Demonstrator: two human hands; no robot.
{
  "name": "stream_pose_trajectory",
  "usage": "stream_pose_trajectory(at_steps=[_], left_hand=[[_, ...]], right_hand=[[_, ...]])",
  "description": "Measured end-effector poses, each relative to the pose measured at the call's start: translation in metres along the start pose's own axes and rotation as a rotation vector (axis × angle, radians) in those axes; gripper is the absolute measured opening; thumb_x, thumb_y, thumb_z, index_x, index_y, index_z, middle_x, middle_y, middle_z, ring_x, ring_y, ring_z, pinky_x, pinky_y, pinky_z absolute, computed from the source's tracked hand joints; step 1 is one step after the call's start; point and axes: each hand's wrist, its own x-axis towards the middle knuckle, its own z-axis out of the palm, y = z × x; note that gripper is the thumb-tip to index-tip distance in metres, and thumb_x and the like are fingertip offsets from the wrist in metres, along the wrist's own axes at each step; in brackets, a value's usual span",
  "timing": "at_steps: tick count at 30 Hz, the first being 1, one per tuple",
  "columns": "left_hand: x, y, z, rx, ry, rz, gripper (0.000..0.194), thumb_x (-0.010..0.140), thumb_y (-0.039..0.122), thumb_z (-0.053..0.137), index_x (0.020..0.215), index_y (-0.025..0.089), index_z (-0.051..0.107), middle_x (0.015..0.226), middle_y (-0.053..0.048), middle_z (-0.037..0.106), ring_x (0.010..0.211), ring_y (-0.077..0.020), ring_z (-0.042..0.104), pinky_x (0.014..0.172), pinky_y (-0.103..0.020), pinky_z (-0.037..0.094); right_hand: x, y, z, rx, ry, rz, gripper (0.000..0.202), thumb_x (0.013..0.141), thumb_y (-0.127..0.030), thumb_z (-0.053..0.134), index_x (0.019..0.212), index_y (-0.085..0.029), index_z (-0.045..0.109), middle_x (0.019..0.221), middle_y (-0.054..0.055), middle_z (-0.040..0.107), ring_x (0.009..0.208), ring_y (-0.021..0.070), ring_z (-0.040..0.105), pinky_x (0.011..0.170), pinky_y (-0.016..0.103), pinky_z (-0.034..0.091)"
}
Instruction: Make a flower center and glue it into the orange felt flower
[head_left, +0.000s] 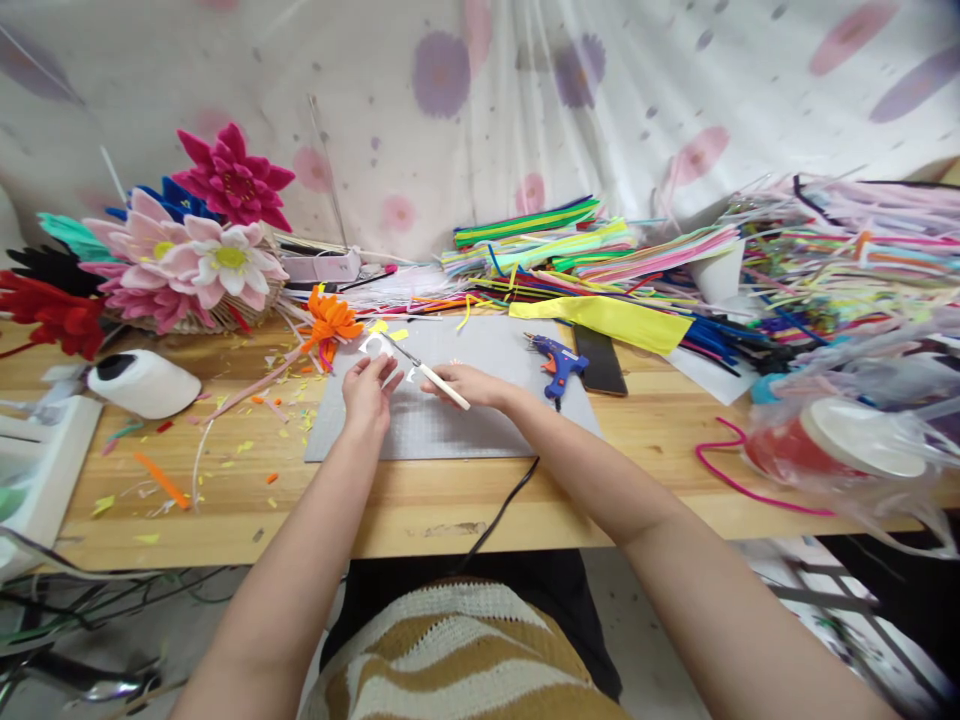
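Note:
My right hand is closed around a tool with a long white handle and a thin metal end. The metal end points away and to the left, over a grey mat. My left hand is just left of the tool, fingers bent together; what they hold, if anything, I cannot make out. Just beyond its fingertips are a white cut piece and yellow scraps. An orange fuzzy flower on a pink stem lies left of the mat.
A blue glue gun lies at the mat's right, beside a dark slab and yellow sheet. Pipe cleaners are heaped behind. Fuzzy flowers and a white thread cone stand left. A bagged red tub is right.

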Motion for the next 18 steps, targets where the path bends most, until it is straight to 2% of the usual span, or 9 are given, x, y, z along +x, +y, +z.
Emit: stream_pose_trajectory(at_steps=[6, 10, 14, 18], left_hand=[[0.006, 0.003, -0.007, 0.040, 0.030, 0.065, 0.028, 0.062, 0.009, 0.061, 0.078, 0.021, 0.042, 0.070, 0.005, 0.055, 0.064, -0.0078, 0.058, 0.068, -0.024, 0.050], [0.010, 0.006, -0.012, 0.073, 0.033, 0.137, 0.031, 0.062, 0.011, 0.063, 0.081, 0.022, 0.040, 0.073, 0.004, 0.055, 0.066, -0.0092, 0.059, 0.066, -0.026, 0.051], [0.009, 0.010, -0.017, 0.117, -0.031, 0.228, 0.036, 0.061, 0.011, 0.065, 0.083, 0.022, 0.039, 0.076, 0.004, 0.056, 0.072, -0.0118, 0.063, 0.065, -0.027, 0.052], [0.006, 0.013, -0.019, 0.149, -0.128, 0.224, 0.037, 0.060, 0.010, 0.067, 0.084, 0.021, 0.041, 0.071, 0.005, 0.055, 0.076, -0.0146, 0.065, 0.067, -0.028, 0.054]], right_hand=[[-0.002, 0.000, -0.001, -0.011, -0.047, 0.017, 0.053, 0.073, -0.069, 0.047, 0.068, -0.017, 0.045, 0.057, -0.004, 0.044, 0.055, 0.0087, 0.041, 0.054, 0.023, 0.030], [-0.003, 0.002, 0.000, 0.107, -0.098, 0.034, 0.049, 0.074, -0.066, 0.048, 0.070, -0.018, 0.042, 0.054, -0.007, 0.040, 0.049, 0.0069, 0.038, 0.049, 0.021, 0.030], [-0.001, 0.001, 0.000, 0.229, -0.170, 0.045, 0.044, 0.079, -0.062, 0.046, 0.073, -0.018, 0.041, 0.054, -0.007, 0.041, 0.048, 0.0062, 0.039, 0.046, 0.020, 0.032], [0.005, -0.001, 0.004, 0.240, -0.200, 0.034, 0.043, 0.081, -0.060, 0.046, 0.072, -0.018, 0.041, 0.054, -0.006, 0.044, 0.049, 0.0066, 0.041, 0.047, 0.020, 0.035]])
